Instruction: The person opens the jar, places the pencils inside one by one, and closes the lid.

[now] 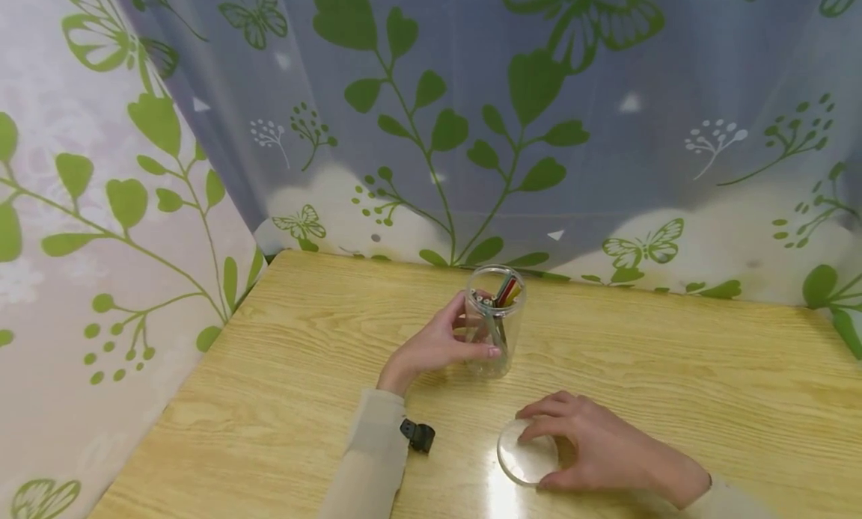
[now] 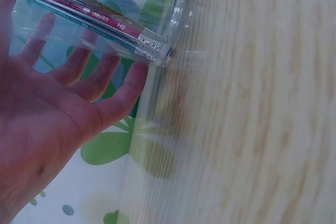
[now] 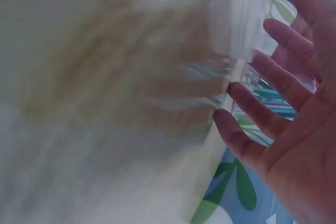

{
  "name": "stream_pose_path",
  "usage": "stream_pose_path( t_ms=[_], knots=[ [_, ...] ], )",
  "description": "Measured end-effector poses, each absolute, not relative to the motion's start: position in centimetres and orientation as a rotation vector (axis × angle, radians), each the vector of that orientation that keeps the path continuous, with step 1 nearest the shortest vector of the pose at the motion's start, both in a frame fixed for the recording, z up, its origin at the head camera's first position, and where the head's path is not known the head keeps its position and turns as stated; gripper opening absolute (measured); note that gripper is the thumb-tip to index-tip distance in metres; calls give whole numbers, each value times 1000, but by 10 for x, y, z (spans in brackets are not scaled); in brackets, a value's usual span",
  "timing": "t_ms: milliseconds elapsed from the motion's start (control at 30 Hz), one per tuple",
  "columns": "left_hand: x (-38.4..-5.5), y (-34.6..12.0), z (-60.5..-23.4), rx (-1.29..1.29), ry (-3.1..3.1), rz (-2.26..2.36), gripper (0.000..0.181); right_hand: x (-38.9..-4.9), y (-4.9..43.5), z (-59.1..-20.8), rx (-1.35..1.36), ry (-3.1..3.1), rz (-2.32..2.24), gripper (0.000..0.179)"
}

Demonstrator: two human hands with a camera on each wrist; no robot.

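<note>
In the head view, a clear plastic jar (image 1: 513, 338) stands upright on the table with several pencils (image 1: 506, 291) inside. My left hand (image 1: 438, 343) grips the jar from its left side, thumb across the near face and fingers behind. Seen from the left wrist, the pencils (image 2: 100, 14) show through the wall, one dark red and marked HB, and the fingers of my left hand (image 2: 52, 98) spread along it. Nearer to me, my right hand (image 1: 602, 444) holds a round clear lid (image 1: 528, 459) by its edge, low over the table. The lid (image 3: 236, 17) is blurred in the right wrist view.
The pale wood-grain table (image 1: 283, 354) reaches back to a curtain (image 1: 465, 130) printed with green leaves and butterflies. Another printed cloth (image 1: 101, 242) hangs along the left edge. A black strap (image 1: 419, 435) sits at my left sleeve.
</note>
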State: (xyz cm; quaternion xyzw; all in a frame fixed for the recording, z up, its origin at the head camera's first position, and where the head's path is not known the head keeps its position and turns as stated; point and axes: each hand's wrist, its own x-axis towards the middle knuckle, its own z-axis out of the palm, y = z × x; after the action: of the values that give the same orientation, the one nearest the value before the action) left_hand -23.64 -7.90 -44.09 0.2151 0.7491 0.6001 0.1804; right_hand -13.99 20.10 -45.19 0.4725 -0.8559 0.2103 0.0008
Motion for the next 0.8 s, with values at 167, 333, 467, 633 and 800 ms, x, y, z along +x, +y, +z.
stream_pose_path(
  t_ms=[167,333,467,633,800],
  knots=[
    [-237,-80,-442,611,2112,1690,72,-137,199,-456,1467,-2649,595,41],
    [-237,-80,-444,614,2110,1694,72,-134,202,-453,1424,-2752,595,40],
    [-237,-79,-443,610,2111,1695,72,-136,208,-447,1346,-2829,724,39],
    [-237,-79,-442,600,2107,1695,72,-146,222,-443,1252,-2694,927,41],
    [-237,-81,-442,597,2095,1695,72,-156,235,-430,1067,-2576,986,49]
  ],
)
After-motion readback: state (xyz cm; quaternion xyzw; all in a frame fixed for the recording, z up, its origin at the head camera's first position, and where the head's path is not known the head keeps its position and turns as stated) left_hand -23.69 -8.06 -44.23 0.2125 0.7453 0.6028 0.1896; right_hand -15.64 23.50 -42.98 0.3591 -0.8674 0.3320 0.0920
